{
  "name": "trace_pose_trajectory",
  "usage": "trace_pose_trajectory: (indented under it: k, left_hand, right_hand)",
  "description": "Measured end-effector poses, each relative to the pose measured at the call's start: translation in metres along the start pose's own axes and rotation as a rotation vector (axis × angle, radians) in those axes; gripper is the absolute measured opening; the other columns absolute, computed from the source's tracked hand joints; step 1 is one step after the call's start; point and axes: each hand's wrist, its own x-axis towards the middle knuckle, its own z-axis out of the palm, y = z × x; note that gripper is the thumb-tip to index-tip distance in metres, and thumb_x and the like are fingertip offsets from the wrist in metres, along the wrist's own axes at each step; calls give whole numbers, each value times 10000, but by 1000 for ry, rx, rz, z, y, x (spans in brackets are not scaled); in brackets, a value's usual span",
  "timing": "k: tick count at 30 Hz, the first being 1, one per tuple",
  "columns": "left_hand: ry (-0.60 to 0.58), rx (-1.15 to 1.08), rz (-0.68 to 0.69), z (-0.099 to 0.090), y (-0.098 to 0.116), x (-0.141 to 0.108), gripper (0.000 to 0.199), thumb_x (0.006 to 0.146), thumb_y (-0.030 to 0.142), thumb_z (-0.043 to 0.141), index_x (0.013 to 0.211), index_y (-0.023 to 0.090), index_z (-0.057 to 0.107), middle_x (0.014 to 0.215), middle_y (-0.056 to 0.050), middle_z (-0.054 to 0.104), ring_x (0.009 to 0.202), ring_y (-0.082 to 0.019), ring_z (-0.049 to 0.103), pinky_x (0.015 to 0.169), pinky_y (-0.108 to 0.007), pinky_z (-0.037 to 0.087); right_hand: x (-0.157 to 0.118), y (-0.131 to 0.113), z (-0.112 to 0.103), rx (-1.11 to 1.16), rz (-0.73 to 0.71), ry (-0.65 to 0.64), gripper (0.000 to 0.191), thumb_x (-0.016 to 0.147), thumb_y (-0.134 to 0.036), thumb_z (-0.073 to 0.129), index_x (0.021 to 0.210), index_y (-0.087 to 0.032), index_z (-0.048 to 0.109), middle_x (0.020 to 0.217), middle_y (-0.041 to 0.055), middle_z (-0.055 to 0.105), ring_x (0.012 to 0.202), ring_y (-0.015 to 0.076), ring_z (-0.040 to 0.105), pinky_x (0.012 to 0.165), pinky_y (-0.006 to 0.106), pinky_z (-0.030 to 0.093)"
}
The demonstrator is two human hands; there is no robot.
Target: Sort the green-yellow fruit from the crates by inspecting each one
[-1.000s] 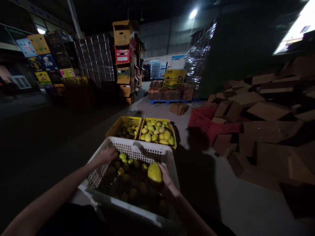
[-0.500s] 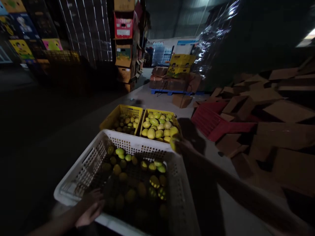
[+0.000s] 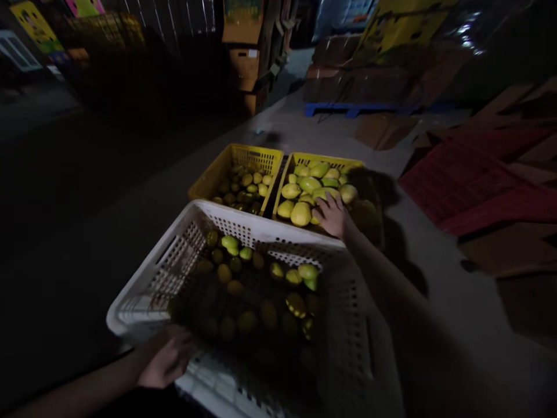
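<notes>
Dim grey floor [image 3: 293,128] held a white plastic crate [image 3: 145,277] beside two yellow ones [image 3: 209,172] (close, probably for short reaches), oval yellow-green fruit [image 3: 300,214] in all three, right hand [image 3: 334,219] splayed open on the right yellow crate's pile, left hand [image 3: 167,359] curled near white rim, grip unclear.

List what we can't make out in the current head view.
- Head view: left hand, curled fingers and shadow hide whether it holds anything.
- Head view: right hand, its back hides whether it grips fruit.
- Head view: white crate, shadow hides much of its bottom.
- Head view: yellow box, top cut off by upper edge.
</notes>
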Motion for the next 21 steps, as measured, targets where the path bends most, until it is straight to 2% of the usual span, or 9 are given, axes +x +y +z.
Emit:
trace_pose_trajectory:
  k: [3, 7, 9, 11, 13, 15, 18, 21]
  left_hand:
    - [6, 67, 21, -9, 1, -1, 158, 834, 217, 382, 736, 201, 505, 829, -58, 615, 770, -196, 545, 691, -313, 358]
    - [10, 105, 36, -17, 2, 0, 204, 852, 195, 373, 699, 193, 507, 760, -49, 594, 715, -177, 525, 661, -304, 354]
    - [25, 135, 35, -18, 1, 0, 199, 854, 188, 382, 701, 190, 510, 751, -48, 591, 713, -176, 525, 650, -301, 350]
    - [41, 164, 23, -16, -1, 1, 174, 842, 180, 408, 697, 189, 503, 744, -48, 587, 704, -177, 528, 630, -298, 343]
    - [49, 164, 18, -13, -3, 2, 150, 823, 171, 438, 684, 191, 491, 732, -47, 585, 682, -178, 531, 608, -295, 334]
    - [56, 136, 32, -10, -6, 4, 145, 812, 172, 457, 671, 195, 479, 719, -43, 585, 663, -177, 536, 594, -294, 329]
    - [77, 125, 42, -8, -6, 5, 152, 807, 186, 469, 656, 199, 472, 699, -38, 592, 648, -172, 541, 583, -296, 324]
    - [89, 153, 45, -8, -5, 5, 156, 807, 193, 460, 653, 199, 478, 687, -38, 601, 639, -168, 543, 574, -302, 323]
  right_hand:
    - [-51, -11, -4, 39, -81, -41, 502, 908, -296, 353, 1329, -45, 461, 1485, 214, 318, 1389, 355, 233, 1081, 487, 280]
    - [-136, -50, -7, 103, -384, -182, 433, 862, -160, 415, 1278, -136, 533, 1449, 164, 408, 1368, 306, 303, 1114, 501, 229]
    - [-168, -72, 0, 171, -481, -276, 418, 830, -119, 452, 1225, -162, 582, 1406, 157, 464, 1344, 299, 345, 1106, 498, 255]
    - [-185, -89, 13, 188, -474, -441, 376, 798, -127, 517, 1154, -175, 628, 1347, 154, 522, 1294, 297, 410, 1081, 462, 304]
    - [-186, -97, 28, 130, -377, -611, 280, 774, -161, 578, 1035, -171, 678, 1217, 159, 608, 1175, 300, 516, 1013, 422, 378]
    - [-176, -96, 42, 32, -259, -694, 193, 762, -168, 597, 925, -145, 699, 1073, 185, 658, 1035, 310, 590, 908, 422, 440]
    - [-149, -87, 59, -79, -164, -669, 261, 754, -77, 544, 974, -115, 680, 1105, 241, 628, 1046, 346, 575, 818, 451, 461]
    - [-129, -79, 72, -124, -125, -637, 423, 750, 18, 458, 1104, -124, 641, 1230, 237, 575, 1137, 338, 525, 836, 442, 447]
